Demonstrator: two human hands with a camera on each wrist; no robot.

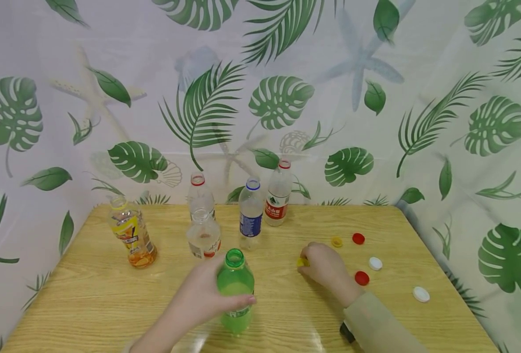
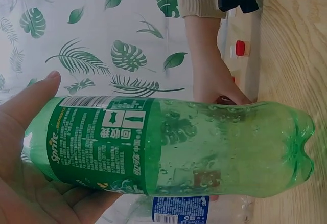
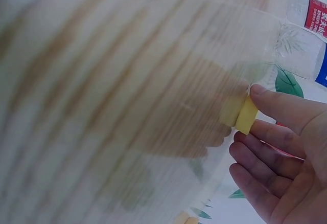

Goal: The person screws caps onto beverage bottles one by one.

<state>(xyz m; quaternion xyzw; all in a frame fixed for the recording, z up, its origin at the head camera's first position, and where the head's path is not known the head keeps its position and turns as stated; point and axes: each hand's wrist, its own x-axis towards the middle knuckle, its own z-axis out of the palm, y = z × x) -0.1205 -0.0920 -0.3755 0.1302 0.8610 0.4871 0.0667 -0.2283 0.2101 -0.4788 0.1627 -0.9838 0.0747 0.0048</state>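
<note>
My left hand (image 1: 205,289) grips a green Sprite bottle (image 1: 236,279) around its upper body, the thumb across the front. The bottle's mouth has no cap, and the green label shows in the left wrist view, beside the palm. To the right, my right hand (image 1: 324,264) pinches a yellow bottle cap (image 3: 247,115) between thumb and index finger, at the wooden tabletop. The other fingers of that hand are loosely bent. Just beyond it lie another yellow cap (image 1: 337,241) and a red cap (image 1: 358,239).
Capless bottles stand behind: one with orange contents (image 1: 132,235) at left, one with a white label (image 1: 204,235), a red-necked one (image 1: 200,196), a blue-labelled one (image 1: 250,215) and a red-labelled one (image 1: 278,196). White caps (image 1: 421,294) and a red cap (image 1: 362,278) lie right.
</note>
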